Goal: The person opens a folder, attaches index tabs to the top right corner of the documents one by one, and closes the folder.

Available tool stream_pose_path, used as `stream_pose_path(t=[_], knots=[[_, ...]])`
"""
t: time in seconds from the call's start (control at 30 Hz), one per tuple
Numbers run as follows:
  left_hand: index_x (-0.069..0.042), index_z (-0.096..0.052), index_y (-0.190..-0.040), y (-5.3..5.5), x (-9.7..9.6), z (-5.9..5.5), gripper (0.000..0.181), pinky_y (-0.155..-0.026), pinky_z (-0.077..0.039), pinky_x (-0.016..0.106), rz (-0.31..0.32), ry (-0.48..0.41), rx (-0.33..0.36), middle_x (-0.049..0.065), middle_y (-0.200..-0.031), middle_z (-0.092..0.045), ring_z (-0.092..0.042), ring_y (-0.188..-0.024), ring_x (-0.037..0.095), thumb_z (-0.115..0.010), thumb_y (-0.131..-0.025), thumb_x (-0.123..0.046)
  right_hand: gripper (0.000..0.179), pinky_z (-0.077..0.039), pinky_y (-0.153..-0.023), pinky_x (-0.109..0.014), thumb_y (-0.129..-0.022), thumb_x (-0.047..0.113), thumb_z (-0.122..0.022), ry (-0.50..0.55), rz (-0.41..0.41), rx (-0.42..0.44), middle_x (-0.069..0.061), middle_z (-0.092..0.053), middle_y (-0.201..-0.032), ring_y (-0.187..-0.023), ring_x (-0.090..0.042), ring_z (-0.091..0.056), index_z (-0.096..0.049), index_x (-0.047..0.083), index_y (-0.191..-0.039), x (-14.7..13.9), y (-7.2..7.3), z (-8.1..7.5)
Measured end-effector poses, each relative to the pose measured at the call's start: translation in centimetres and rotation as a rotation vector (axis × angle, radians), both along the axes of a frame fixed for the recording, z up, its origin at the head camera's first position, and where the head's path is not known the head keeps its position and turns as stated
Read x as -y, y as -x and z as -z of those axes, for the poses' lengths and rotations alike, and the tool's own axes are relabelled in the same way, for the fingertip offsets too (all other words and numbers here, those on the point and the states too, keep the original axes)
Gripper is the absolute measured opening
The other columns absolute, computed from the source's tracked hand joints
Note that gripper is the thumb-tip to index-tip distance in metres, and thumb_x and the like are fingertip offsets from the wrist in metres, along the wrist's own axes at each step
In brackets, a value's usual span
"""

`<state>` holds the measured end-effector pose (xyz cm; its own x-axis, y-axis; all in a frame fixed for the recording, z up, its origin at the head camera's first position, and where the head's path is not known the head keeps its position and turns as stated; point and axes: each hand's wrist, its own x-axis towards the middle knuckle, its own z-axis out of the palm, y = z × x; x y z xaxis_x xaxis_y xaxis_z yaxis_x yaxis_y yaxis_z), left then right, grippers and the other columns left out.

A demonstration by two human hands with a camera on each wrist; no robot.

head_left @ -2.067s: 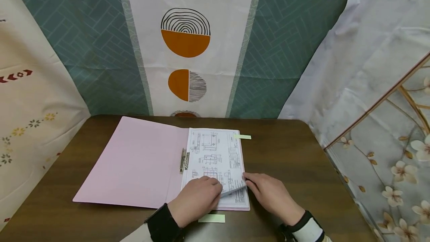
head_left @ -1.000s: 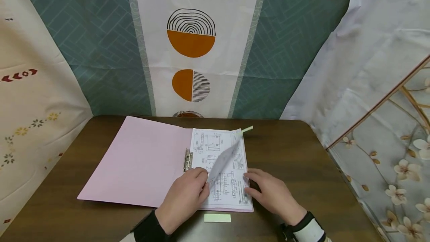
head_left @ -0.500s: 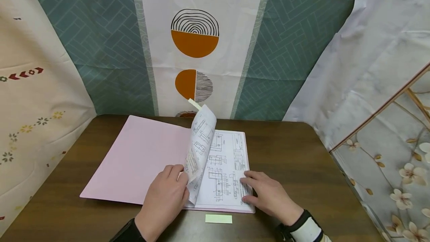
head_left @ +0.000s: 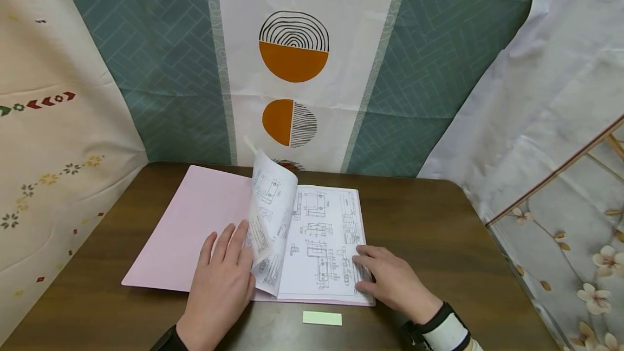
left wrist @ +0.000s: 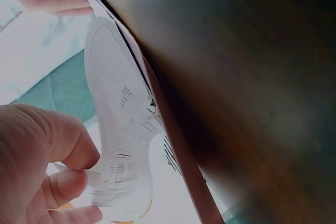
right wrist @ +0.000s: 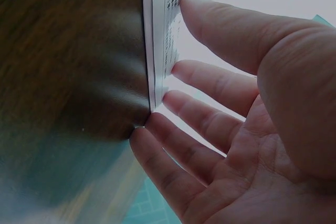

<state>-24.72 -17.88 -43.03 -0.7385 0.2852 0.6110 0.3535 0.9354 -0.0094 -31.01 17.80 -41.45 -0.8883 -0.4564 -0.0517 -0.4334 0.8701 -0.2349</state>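
A pink folder (head_left: 195,226) lies spread on the table, a stack of printed drawings (head_left: 317,215) on its right side. My left hand (head_left: 221,278) pinches the edge of a lifted sheet of paper (head_left: 273,205) between thumb and finger, as the left wrist view shows; the sheet (left wrist: 115,103) bows up and curls leftward. A pale green tab (head_left: 250,144) sticks out from its top. At the stack's lower right edge, my right hand (head_left: 392,283) rests with relaxed fingers; its thumb tip and fingertips touch the paper edge in the right wrist view. The lifted sheet hides the folder's clip in the head view.
A green paper strip (head_left: 322,318) lies on the dark wooden table (head_left: 414,221) just in front of the folder. Patterned cloth hangs (head_left: 312,140) behind the table and at both sides.
My left hand has lifted the top sheet from the stack and carried it leftward over the clip side, its green tab swinging along. The right hand has stayed at the stack's right edge.
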Motion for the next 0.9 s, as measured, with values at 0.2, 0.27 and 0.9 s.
stream_pose_path(t=[0.2, 0.27, 0.9], knots=[[0.005, -0.057, -0.093, -0.1, 0.2, 0.0, 0.016, -0.121, -0.031, 0.073, 0.009, 0.018, 0.034, 0.034, -0.158, -0.051, -0.046, -0.147, 0.055, -0.065, -0.084, -0.005, 0.057, -0.053, -0.108, -0.057, -0.085, 0.03, -0.098, 0.002, 0.02, 0.006, -0.01, -0.065, -0.152, -0.141, -0.035, -0.059, -0.079, 0.011, -0.135, 0.1, 0.1, -0.1], [0.006, -0.057, -0.095, 0.0, 0.1, 0.1, 0.013, -0.121, -0.031, 0.072, 0.016, 0.016, 0.033, 0.035, -0.155, -0.054, -0.048, -0.145, 0.056, -0.054, -0.09, -0.005, 0.056, -0.053, -0.108, -0.056, -0.086, 0.032, -0.097, 0.002, 0.021, 0.008, -0.01, -0.066, -0.151, -0.141, -0.035, -0.059, -0.079, 0.012, -0.135, 0.1, 0.1, -0.1], [-0.006, -0.07, -0.138, 1.4, -2.4, -0.7, 0.055, -0.13, -0.015, 0.066, 0.037, 0.059, 0.14, 0.028, -0.166, -0.045, -0.034, -0.16, 0.048, -0.074, -0.087, 0.014, 0.046, -0.055, -0.107, -0.057, -0.091, 0.034, -0.092, -0.001, 0.036, -0.005, -0.009, -0.068, -0.147, -0.137, -0.034, -0.061, -0.081, 0.012, -0.129, 0.3, 0.4, 0.1]])
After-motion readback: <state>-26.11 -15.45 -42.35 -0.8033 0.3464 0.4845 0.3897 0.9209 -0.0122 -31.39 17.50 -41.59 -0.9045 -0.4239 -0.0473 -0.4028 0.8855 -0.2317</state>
